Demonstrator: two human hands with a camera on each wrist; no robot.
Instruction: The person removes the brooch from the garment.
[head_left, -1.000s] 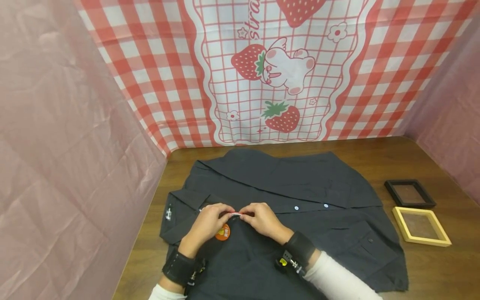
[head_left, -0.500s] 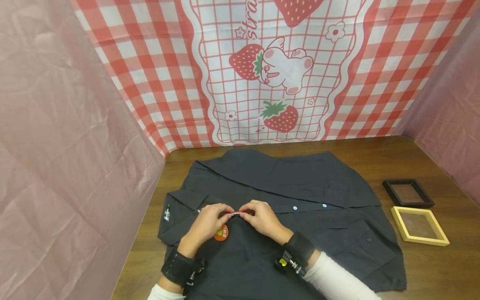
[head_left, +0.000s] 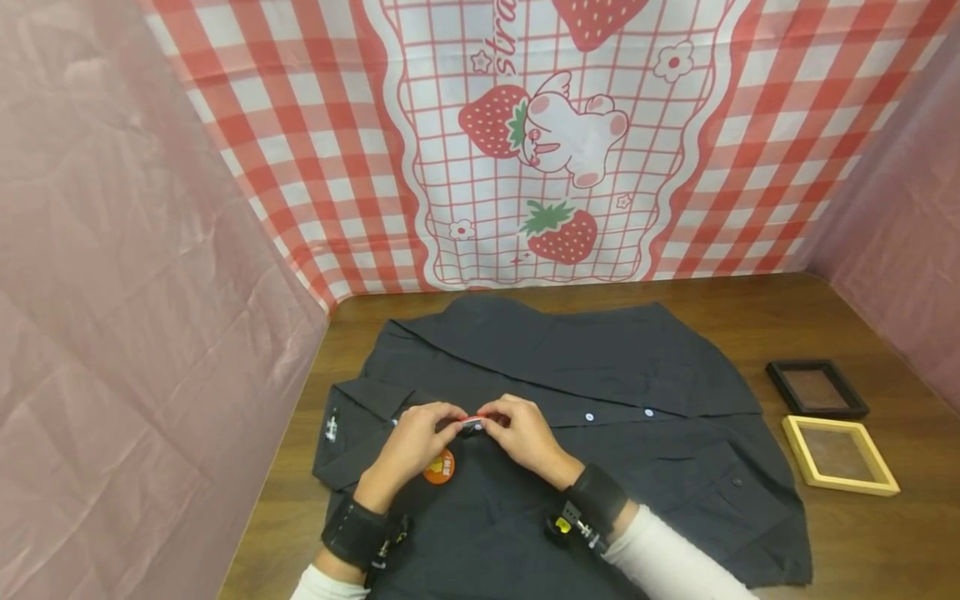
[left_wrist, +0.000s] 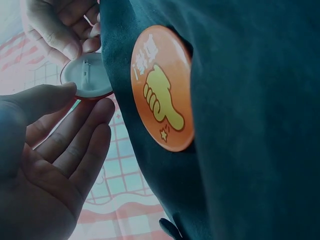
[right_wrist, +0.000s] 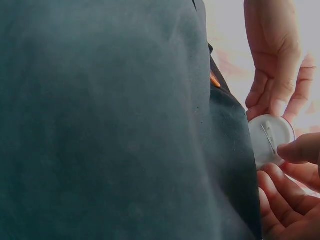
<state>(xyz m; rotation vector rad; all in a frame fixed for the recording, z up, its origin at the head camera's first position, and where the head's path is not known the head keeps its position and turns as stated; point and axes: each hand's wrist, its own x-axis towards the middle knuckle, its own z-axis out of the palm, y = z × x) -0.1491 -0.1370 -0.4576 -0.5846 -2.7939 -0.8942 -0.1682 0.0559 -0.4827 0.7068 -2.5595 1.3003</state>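
Note:
Both hands pinch a round pin-back badge (head_left: 474, 423) from opposite sides, just above a dark shirt (head_left: 510, 517) on the table. My left hand (head_left: 416, 442) has its thumb and fingers at the badge's left edge; my right hand (head_left: 522, 432) grips the right edge. In the right wrist view the badge's pale back (right_wrist: 259, 137) shows, with a thin needle (right_wrist: 268, 139) slanting across it. Its rim looks red in the head view, and its front is turned away. An orange badge (left_wrist: 162, 90) with a yellow hand drawing sits on the shirt, close to my left hand.
A black square frame (head_left: 843, 390) and a yellow one (head_left: 877, 458) lie on the wooden table (head_left: 900, 350) at the right. White buttons (head_left: 589, 417) run along the shirt's front. Behind hangs a red-checked strawberry cloth (head_left: 345, 167), with pink drapes (head_left: 150, 333) at the sides.
Both hands have risen slightly with the badge between them. The badge has tilted, so more of its back now shows in the head view. The orange badge stays on the shirt.

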